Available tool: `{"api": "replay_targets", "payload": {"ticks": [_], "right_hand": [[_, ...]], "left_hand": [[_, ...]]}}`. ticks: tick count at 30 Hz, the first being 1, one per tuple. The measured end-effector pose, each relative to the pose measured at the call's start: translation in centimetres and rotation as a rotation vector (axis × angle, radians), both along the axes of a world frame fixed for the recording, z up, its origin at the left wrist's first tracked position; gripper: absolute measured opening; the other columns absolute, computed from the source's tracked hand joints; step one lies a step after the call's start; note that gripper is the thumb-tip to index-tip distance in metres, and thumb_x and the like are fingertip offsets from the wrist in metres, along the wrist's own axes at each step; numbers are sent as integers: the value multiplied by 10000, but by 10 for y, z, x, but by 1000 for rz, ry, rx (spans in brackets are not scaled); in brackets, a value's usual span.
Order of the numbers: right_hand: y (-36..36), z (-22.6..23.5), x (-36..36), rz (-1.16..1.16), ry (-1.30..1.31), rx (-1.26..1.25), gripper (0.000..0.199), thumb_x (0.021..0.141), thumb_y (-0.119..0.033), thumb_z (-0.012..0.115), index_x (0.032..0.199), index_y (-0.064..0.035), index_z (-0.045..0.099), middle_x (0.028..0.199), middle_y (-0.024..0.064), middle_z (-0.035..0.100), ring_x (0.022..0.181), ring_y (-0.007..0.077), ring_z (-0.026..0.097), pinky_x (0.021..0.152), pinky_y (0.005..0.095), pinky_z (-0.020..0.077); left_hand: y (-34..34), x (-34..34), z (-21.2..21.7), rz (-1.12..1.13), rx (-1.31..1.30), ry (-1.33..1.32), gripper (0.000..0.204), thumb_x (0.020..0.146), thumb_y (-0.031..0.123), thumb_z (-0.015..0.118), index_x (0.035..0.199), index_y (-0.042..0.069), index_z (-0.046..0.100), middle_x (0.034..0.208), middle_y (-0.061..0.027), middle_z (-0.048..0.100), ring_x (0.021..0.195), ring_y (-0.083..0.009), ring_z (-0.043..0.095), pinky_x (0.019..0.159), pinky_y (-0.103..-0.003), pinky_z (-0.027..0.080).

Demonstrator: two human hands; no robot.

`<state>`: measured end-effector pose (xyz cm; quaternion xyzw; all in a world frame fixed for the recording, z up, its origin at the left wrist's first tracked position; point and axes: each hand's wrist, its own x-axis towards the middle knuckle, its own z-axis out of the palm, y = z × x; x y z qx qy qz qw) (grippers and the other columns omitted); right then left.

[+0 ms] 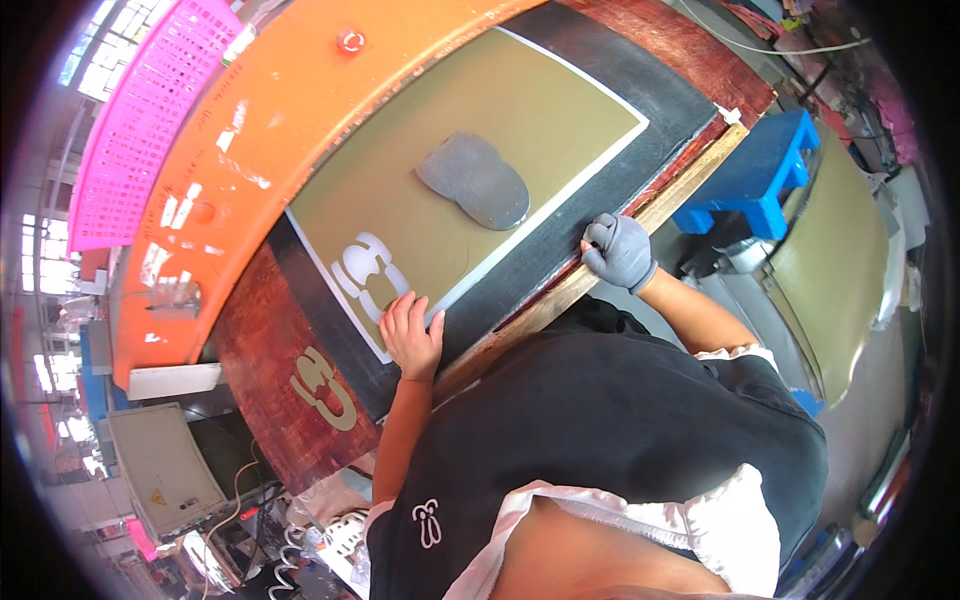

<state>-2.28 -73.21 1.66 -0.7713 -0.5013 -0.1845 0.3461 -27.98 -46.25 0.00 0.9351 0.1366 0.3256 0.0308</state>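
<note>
An olive-green sheet [560,110] with white edges lies on a black pad [600,165] across the work table. Near its lower left corner it has pale cut-out shapes [362,262]. My bare left hand [412,335] lies with fingers spread on the sheet, beside these cut-outs. Farther in on the sheet rests a dark grey piece shaped like a shoe sole [475,182]. My right hand [618,252], in a grey glove that leaves the thumb tip bare, is curled closed at the table's near edge, by a wooden strip [560,300]. Whatever it may hold is hidden.
An orange machine beam [270,120] with a red button [350,41] spans behind the sheet. Olive cut pieces [323,388] lie on the reddish board [265,350] at left. A pink basket [150,120] stands far left, a blue plastic stool [755,170] at right.
</note>
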Motion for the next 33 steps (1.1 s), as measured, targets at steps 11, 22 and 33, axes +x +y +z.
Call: {"api": "replay_targets", "payload": {"ticks": [11,22,33], "right_hand": [[-82,27,-15,248,210,169,166,814,-255,605,815,-92,635,788,122,603,764,333,596,680,410,480],[-117,181,220,43,567,761,242,941,-222,469,859,-18,570,752,4,537,697,92,475,648,250,404],[-110,81,147,47,-262,-127,291,813,-408,597,826,-117,619,791,97,594,788,305,570,776,440,423]], "left_hand": [[-199,5,9,74,-48,73,463,684,417,737,965,70,614,960,-95,567,934,-308,535,801,-430,426],[-160,55,23,207,57,11,457,605,507,758,787,112,617,818,-74,539,823,-293,532,698,-428,438],[-136,93,48,183,44,17,488,605,503,772,849,111,618,839,-71,539,826,-287,550,686,-418,451]]}}
